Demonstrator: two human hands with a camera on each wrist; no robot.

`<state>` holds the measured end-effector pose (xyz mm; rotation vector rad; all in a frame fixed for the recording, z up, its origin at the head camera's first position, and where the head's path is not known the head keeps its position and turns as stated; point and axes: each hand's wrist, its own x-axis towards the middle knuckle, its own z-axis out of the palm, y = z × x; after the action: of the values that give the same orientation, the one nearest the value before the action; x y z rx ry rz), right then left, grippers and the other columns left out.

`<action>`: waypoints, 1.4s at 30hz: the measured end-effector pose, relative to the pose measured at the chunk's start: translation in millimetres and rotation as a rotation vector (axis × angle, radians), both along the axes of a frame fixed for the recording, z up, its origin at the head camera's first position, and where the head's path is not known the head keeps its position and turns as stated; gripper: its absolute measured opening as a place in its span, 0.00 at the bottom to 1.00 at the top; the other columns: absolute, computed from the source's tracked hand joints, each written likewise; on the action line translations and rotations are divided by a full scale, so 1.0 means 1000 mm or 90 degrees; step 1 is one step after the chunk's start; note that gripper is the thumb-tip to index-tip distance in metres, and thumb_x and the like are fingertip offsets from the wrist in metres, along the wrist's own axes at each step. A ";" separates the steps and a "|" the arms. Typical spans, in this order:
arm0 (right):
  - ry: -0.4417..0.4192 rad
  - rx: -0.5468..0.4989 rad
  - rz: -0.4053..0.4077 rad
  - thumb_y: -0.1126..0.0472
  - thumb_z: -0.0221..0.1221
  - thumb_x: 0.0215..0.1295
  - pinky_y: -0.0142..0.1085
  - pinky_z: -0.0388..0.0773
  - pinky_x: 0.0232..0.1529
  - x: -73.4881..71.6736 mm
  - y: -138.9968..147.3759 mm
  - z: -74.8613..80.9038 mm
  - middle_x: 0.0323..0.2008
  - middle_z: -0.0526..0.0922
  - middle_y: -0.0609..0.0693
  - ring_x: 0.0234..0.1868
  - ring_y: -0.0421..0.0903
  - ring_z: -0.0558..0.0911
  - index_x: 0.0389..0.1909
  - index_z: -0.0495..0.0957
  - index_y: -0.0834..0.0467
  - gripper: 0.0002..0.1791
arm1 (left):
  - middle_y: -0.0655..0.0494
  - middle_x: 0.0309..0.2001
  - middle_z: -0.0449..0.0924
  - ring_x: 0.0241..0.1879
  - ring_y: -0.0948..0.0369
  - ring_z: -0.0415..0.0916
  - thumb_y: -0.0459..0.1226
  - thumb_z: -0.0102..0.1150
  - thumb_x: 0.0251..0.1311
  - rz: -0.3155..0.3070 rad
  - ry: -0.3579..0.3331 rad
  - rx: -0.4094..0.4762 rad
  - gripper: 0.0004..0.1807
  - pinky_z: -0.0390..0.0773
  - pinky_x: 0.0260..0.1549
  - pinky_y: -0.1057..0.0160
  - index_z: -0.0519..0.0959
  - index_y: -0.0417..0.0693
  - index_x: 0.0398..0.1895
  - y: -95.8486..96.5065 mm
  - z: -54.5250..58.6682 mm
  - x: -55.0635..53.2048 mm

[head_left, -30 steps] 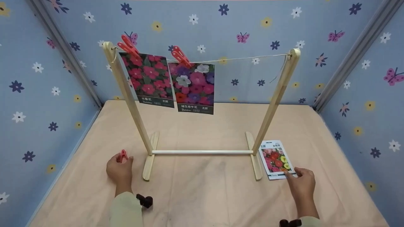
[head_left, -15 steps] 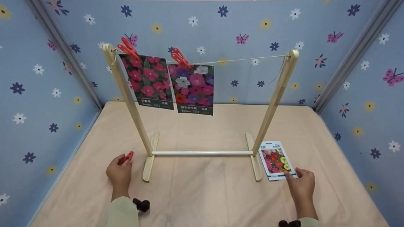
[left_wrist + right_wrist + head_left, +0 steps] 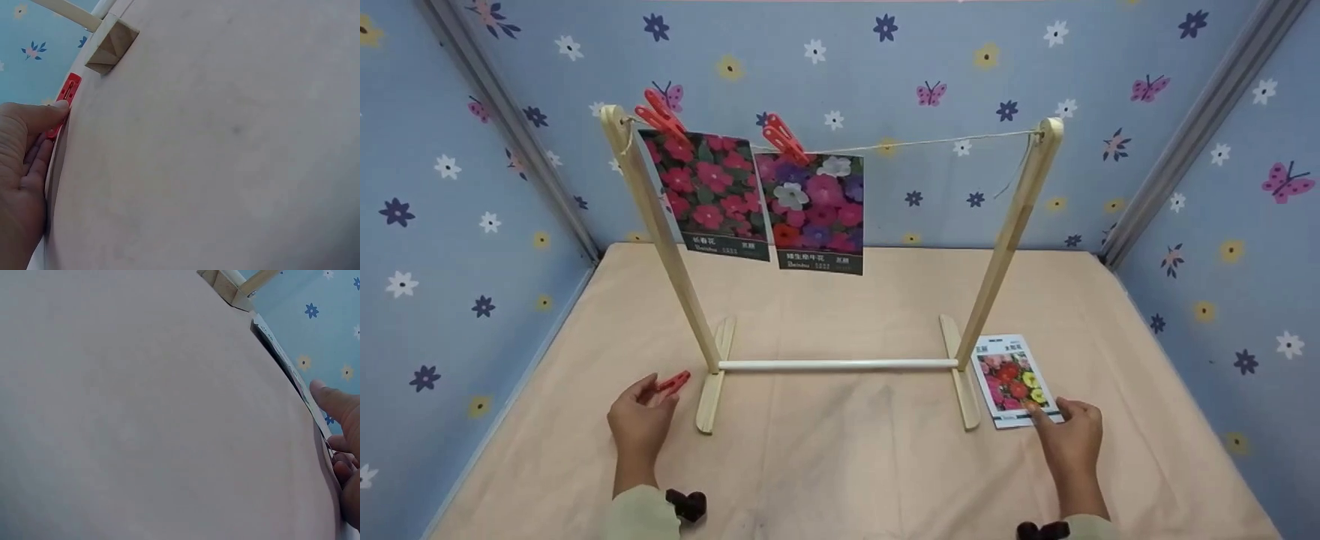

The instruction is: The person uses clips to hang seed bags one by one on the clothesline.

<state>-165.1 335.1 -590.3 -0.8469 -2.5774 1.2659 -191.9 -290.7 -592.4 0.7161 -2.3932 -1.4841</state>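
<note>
My left hand (image 3: 639,421) pinches a red clothespin (image 3: 673,382) low over the cloth, left of the wooden stand. In the left wrist view the thumb presses the flat side of the clothespin (image 3: 68,90), with fingers beneath. On the right, a white seed packet (image 3: 1003,343) with a picture of red, pink and yellow flowers lies beside the stand's foot. My right hand (image 3: 1072,442) holds its near right corner, thumb on top and fingers at the edge. The right wrist view shows the packet (image 3: 284,360) edge-on, its far end close to the stand's foot.
A wooden stand (image 3: 1012,225) carries a string (image 3: 930,142) between two posts. Two flower seed packets, one pink (image 3: 712,195) and one mixed-colour (image 3: 817,217), hang from it by red clothespins (image 3: 786,139). A white rod (image 3: 840,365) joins the feet. Patterned walls enclose the cloth-covered table (image 3: 840,465).
The red clothespin in my left hand has turned from pointing up to pointing right, and that hand has shifted slightly down and left. My right hand stays at the seed packet's corner.
</note>
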 end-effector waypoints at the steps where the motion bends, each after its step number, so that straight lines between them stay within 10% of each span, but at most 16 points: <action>1: 0.001 0.002 -0.001 0.52 0.66 0.62 0.49 0.70 0.61 0.000 -0.001 0.000 0.62 0.60 0.66 0.63 0.62 0.66 0.64 0.66 0.73 0.38 | 0.46 0.61 0.75 0.62 0.52 0.70 0.34 0.68 0.58 0.007 -0.007 0.000 0.30 0.70 0.61 0.55 0.73 0.43 0.65 0.000 -0.001 0.000; 24: 0.008 0.069 0.020 0.53 0.70 0.56 0.54 0.61 0.62 0.001 -0.004 0.002 0.62 0.61 0.68 0.64 0.64 0.57 0.63 0.67 0.73 0.41 | 0.35 0.52 0.78 0.55 0.43 0.74 0.31 0.66 0.55 0.015 0.083 -0.126 0.24 0.72 0.58 0.48 0.77 0.30 0.56 0.008 -0.006 0.000; 33: 0.007 0.038 0.017 0.57 0.69 0.58 0.54 0.62 0.60 0.001 -0.003 0.004 0.61 0.62 0.67 0.64 0.63 0.57 0.64 0.66 0.71 0.38 | 0.36 0.51 0.79 0.57 0.42 0.69 0.32 0.64 0.57 0.015 0.054 -0.162 0.20 0.66 0.59 0.45 0.80 0.31 0.52 0.008 -0.005 0.001; 42: 0.069 -0.045 -0.002 0.66 0.65 0.61 0.29 0.77 0.36 0.004 -0.001 0.000 0.51 0.74 0.62 0.50 0.54 0.74 0.62 0.68 0.67 0.29 | 0.36 0.53 0.77 0.60 0.42 0.68 0.32 0.65 0.58 0.015 0.037 -0.122 0.20 0.65 0.62 0.45 0.79 0.33 0.53 0.005 -0.008 0.001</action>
<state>-161.1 333.6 -590.4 -0.7716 -2.4604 1.3691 -190.8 -285.8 -600.0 0.6445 -2.4312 -1.2287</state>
